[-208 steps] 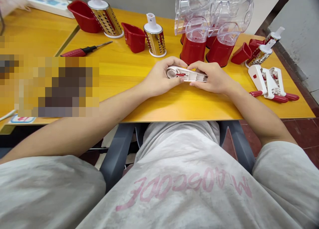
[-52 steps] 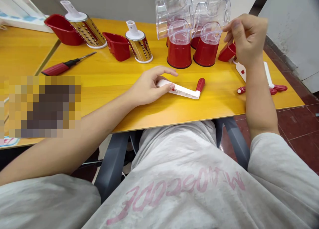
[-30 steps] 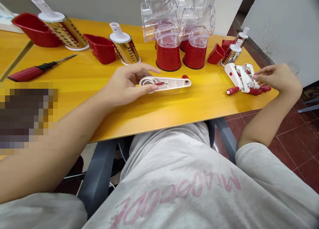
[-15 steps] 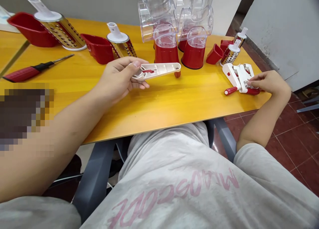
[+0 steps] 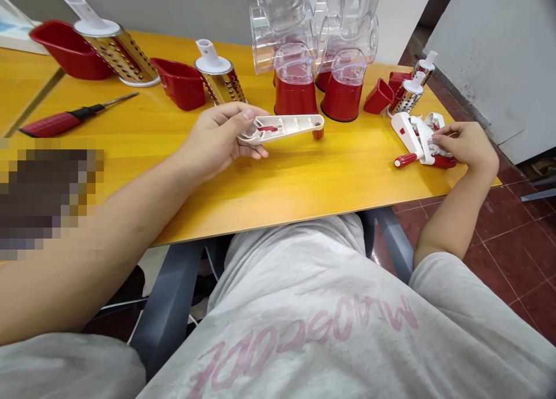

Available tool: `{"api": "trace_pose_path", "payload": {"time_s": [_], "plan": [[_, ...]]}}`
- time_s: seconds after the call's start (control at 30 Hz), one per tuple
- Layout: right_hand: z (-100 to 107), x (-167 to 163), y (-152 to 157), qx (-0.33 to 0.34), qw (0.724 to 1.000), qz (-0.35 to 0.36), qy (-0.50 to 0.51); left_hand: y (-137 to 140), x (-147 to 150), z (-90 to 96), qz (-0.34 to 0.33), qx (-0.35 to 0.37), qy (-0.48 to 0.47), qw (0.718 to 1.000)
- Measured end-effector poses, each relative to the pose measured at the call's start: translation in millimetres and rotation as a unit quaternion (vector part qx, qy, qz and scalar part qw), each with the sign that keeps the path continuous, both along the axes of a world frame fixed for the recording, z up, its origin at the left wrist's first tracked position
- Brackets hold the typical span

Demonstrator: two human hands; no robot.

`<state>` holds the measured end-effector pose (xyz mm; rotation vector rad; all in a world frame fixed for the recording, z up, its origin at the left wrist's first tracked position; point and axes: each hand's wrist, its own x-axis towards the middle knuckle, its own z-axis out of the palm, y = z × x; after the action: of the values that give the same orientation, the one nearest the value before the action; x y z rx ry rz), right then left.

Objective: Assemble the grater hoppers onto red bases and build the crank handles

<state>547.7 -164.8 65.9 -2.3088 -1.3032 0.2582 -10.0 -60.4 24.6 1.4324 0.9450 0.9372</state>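
Observation:
My left hand [image 5: 223,134] is closed around the wide end of a white crank handle [image 5: 293,127], held above the table. The handle's hollow side faces up with a small red piece inside, and a red knob [image 5: 318,134] hangs under its narrow end. At the table's right side my right hand [image 5: 467,147] has its fingers pinched together over a pile of similar white crank handles [image 5: 419,134] with red grips [image 5: 405,160]. What lies between those fingertips is too small to make out.
Red grater bases with clear housings [image 5: 296,95] stand at the back. Grater drums [image 5: 117,54] and red hoppers [image 5: 180,83] sit left, with more drums [image 5: 410,95] at the back right. A red-and-black screwdriver [image 5: 73,118] lies at left. The table's front edge [image 5: 304,218] borders my lap.
The view has shifted slightly, so most things sit further right. My left hand still holds the crank handle. My right fingers have moved slightly over the pile.

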Motion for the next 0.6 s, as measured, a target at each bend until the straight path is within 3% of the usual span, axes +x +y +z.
{"api": "trace_pose_path", "payload": {"time_s": [0.23, 0.33, 0.4, 0.47, 0.53, 0.6], "plan": [[1.5, -5.2, 14.0, 0.214, 0.977, -0.005, 0.014, 3.0, 2.6, 0.6, -0.042, -0.094, 0.017, 0.995], [18.3, -32.7, 21.6, 0.366, 0.93, -0.024, 0.016, 8.9, 1.6, -6.6, -0.06, -0.086, 0.051, 0.993], [31.6, -63.0, 20.4, 0.46, 0.888, 0.011, 0.004, 13.6, 0.7, -11.6, -0.062, -0.077, 0.067, 0.993], [41.5, -103.2, 13.9, 0.428, 0.889, 0.164, -0.006, 18.0, -0.5, -14.5, -0.045, -0.067, 0.055, 0.995], [43.5, -151.7, 5.6, 0.308, 0.906, 0.28, -0.074, 20.5, -1.7, -14.3, -0.02, -0.066, 0.029, 0.997], [36.3, -202.6, -0.9, 0.16, 0.912, 0.348, -0.149, 20.5, -2.5, -11.2, -0.014, -0.07, 0.009, 0.997]]}}
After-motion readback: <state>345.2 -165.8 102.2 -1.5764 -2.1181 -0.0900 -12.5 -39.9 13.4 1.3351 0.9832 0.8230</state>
